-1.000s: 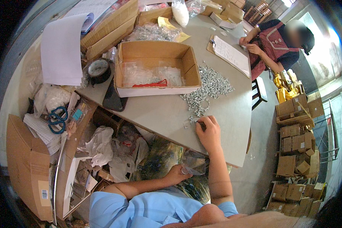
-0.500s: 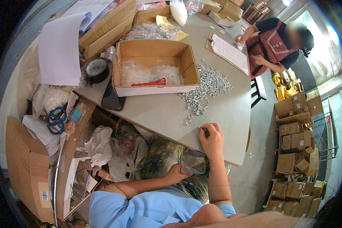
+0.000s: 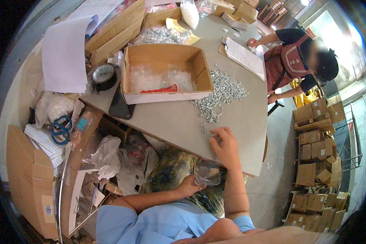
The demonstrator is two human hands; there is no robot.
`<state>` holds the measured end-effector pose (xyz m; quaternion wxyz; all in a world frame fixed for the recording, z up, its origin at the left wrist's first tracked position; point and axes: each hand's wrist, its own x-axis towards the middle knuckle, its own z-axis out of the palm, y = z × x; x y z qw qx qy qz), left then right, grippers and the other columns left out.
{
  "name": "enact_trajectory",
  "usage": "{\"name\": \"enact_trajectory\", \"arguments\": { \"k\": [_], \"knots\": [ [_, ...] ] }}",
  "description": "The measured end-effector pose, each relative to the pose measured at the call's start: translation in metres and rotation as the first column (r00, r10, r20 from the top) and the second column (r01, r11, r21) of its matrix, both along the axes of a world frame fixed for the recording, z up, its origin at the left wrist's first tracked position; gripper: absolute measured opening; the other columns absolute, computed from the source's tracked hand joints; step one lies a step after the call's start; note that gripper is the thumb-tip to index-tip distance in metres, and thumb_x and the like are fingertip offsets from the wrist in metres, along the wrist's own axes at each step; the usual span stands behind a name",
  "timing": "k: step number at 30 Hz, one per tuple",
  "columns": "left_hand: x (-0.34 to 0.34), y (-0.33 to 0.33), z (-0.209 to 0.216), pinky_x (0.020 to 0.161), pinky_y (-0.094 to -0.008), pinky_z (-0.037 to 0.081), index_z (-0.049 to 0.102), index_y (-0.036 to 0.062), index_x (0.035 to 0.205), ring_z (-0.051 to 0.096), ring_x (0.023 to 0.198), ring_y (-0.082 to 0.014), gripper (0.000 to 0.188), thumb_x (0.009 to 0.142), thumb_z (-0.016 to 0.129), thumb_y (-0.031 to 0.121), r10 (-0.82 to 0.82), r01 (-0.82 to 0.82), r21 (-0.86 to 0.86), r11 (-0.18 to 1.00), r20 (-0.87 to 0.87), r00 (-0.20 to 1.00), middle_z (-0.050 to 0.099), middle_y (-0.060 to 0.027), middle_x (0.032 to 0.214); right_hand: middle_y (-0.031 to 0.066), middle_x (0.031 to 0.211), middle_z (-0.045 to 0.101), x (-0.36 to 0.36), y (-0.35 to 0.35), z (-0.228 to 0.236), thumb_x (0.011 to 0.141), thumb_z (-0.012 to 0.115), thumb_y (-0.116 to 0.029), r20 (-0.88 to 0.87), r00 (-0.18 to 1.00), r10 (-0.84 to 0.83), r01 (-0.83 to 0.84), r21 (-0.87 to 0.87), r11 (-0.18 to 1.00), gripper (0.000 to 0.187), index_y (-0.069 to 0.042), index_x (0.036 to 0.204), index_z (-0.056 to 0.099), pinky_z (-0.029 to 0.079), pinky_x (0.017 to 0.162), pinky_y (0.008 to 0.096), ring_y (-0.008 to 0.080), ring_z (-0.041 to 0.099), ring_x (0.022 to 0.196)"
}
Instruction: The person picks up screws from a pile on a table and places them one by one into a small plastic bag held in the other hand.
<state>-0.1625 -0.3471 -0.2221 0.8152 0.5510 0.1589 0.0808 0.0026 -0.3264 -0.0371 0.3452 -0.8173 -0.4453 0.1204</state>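
Note:
A heap of small silver screws point(image 3: 223, 91) lies on the grey table, with a few strays point(image 3: 203, 127) nearer its front edge. My right hand point(image 3: 225, 147) rests at the table beside those strays, fingers curled and thumb drawn toward the index finger. A tiny screw point(image 3: 212, 135) shows at its fingertips. Below the table edge, my left hand point(image 3: 190, 187) grips a clear plastic bag point(image 3: 207, 173) by its lower left side. The bag's mouth points up toward the table; what lies inside it is hard to make out.
Behind the heap's left side stands a cardboard box point(image 3: 166, 95) holding clear bags and a red strip. Around it are a black phone point(image 3: 121, 103), a tape roll point(image 3: 104, 76) and a clipboard point(image 3: 244, 57). Blue-handled scissors point(image 3: 61, 130) lie left. A co-worker point(image 3: 288, 61) stands at the far right.
My right hand has moved slightly away from me, toward the stray screws, and its fingers have spread a little. My left hand keeps its hold. The co-worker has turned and lowered one arm.

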Motion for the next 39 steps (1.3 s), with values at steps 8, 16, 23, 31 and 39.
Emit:
{"name": "enact_trajectory", "arguments": {
  "k": [8, 16, 23, 31, 39],
  "knots": [
    [-0.002, 0.003, 0.001, 0.075, -0.0316, 0.049, 0.062, -0.0003, 0.098, 0.06, 0.084, -0.0157, 0.031, 0.079, 0.073, 0.021, 0.018, -0.019, 0.088, 0.996, 0.012, 1.0, 0.066, -0.009, 0.092, 0.0155, 0.102, 0.059, 0.012, 0.036, -0.034, 0.076, 0.061, -0.003, 0.327, 0.941, 0.084, -0.128, 0.113, 0.985, 0.023, -0.003, 0.098, 0.065, 0.049, 0.073, 0.0349, 0.0299, 0.059, 0.086],
    [-0.001, 0.004, 0.011, 0.072, -0.0307, 0.049, 0.062, -0.0004, 0.096, 0.06, 0.082, -0.0161, 0.033, 0.078, 0.074, 0.025, -0.001, -0.001, 0.16, 0.987, 0.007, 1.0, 0.066, -0.01, 0.088, 0.0146, 0.088, 0.061, 0.004, -0.003, -0.027, 0.074, 0.064, -0.004, 0.224, 0.974, -0.021, 0.005, 0.072, 0.997, 0.014, -0.002, 0.088, 0.065, 0.049, 0.068, 0.0359, 0.0302, 0.06, 0.076],
    [-0.005, 0.006, 0.008, 0.067, -0.0307, 0.048, 0.062, -0.0001, 0.096, 0.059, 0.077, -0.014, 0.03, 0.079, 0.073, 0.022, 0.013, -0.011, 0.148, 0.989, -0.012, 1.0, 0.066, -0.0086, 0.087, 0.0115, 0.084, 0.062, 0.001, -0.036, 0.012, 0.077, 0.065, -0.005, -0.211, 0.905, 0.369, -0.41, -0.206, 0.888, 0.015, -0.003, 0.092, 0.068, 0.049, 0.062, 0.0319, 0.0241, 0.062, 0.068],
    [-0.004, 0.008, 0.026, 0.073, -0.0312, 0.05, 0.063, -0.0004, 0.098, 0.061, 0.081, -0.0146, 0.031, 0.08, 0.072, 0.022, 0.011, -0.01, 0.094, 0.996, -0.013, 1.0, 0.067, -0.0082, 0.088, 0.0139, 0.091, 0.061, 0.024, 0.029, -0.02, 0.079, 0.063, -0.009, 0.216, 0.974, -0.07, 0.054, 0.08, 0.995, 0.019, -0.006, 0.098, 0.065, 0.048, 0.074, 0.0398, 0.0328, 0.06, 0.082],
    [-0.004, 0.003, 0.014, 0.078, -0.0305, 0.049, 0.064, 0.0, 0.1, 0.062, 0.085, -0.015, 0.031, 0.079, 0.073, 0.02, 0.006, -0.004, 0.09, 0.996, -0.023, 1.0, 0.068, -0.0084, 0.091, 0.015, 0.09, 0.061, 0.016, 0.032, -0.025, 0.079, 0.063, -0.012, 0.271, 0.961, -0.049, 0.042, 0.031, 0.999, 0.014, -0.005, 0.091, 0.064, 0.048, 0.074, 0.0415, 0.0351, 0.06, 0.082]
  ]
}}
